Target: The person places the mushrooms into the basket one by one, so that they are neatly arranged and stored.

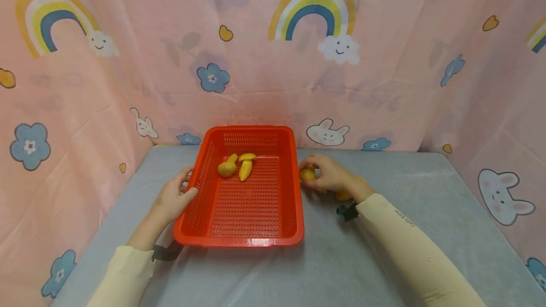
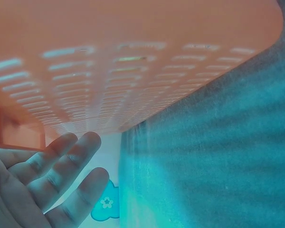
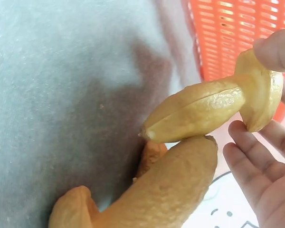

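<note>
My right hand pinches a yellow toy mushroom by its cap, just outside the right wall of a red plastic basket. Its stem points away from the palm in the right wrist view. Below it lies a larger yellow mushroom, with an orange-brown piece partly hidden behind. At the basket's left side is my left hand, thumb at the rim. Its fingers are spread and fairly straight beside the slotted outer wall. Two yellow mushrooms lie inside the basket.
More yellow pieces lie on the grey table, partly covered by my right hand and wrist. A pink patterned cloth hangs behind the table and along both sides.
</note>
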Available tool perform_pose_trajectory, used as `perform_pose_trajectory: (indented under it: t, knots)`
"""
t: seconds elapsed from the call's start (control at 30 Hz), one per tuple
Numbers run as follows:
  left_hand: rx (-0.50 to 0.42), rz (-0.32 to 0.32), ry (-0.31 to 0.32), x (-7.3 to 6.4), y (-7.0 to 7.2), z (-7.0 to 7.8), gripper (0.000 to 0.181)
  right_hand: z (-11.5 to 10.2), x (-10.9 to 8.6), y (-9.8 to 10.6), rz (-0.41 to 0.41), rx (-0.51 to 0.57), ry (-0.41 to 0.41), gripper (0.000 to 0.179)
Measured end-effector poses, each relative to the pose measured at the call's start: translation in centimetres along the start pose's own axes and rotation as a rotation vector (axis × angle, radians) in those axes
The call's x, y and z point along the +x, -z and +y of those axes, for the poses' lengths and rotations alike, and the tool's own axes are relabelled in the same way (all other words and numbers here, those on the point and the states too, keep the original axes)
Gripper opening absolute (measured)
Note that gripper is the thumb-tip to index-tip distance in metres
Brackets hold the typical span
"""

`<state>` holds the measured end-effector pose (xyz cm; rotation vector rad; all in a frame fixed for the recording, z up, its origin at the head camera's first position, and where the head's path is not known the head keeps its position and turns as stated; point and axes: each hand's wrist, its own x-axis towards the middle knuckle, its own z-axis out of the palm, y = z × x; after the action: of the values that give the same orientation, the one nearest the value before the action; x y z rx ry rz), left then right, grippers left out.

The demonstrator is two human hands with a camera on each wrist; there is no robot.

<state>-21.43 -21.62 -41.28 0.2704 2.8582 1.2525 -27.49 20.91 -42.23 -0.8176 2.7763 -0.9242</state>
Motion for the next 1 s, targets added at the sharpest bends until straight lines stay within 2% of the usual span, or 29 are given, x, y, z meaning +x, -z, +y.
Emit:
perform_pose_trajectory:
  t: [0.23, 0.5, 0.87, 1.0]
  knots:
    - [0.005, -0.001, 0.013, 0.0, 0.0, 0.0, 0.062, -0.2, -0.1, 0.4, 0.025, 0.041, -0.017, 0.032]
    - [0.002, 0.003, 0.01, 0.0, -0.1, 0.0, 0.062, -0.8, -0.2, 1.4, 0.096, 0.05, 0.037, 0.03]
    - [0.004, -0.004, 0.014, 0.2, 0.0, -0.1, 0.062, -1.8, 0.0, 2.8, 0.176, 0.026, 0.032, 0.032]
    - [0.008, -0.002, 0.014, 0.1, 0.0, 0.0, 0.062, -2.2, 0.4, 3.5, 0.206, -0.009, 0.065, 0.032]
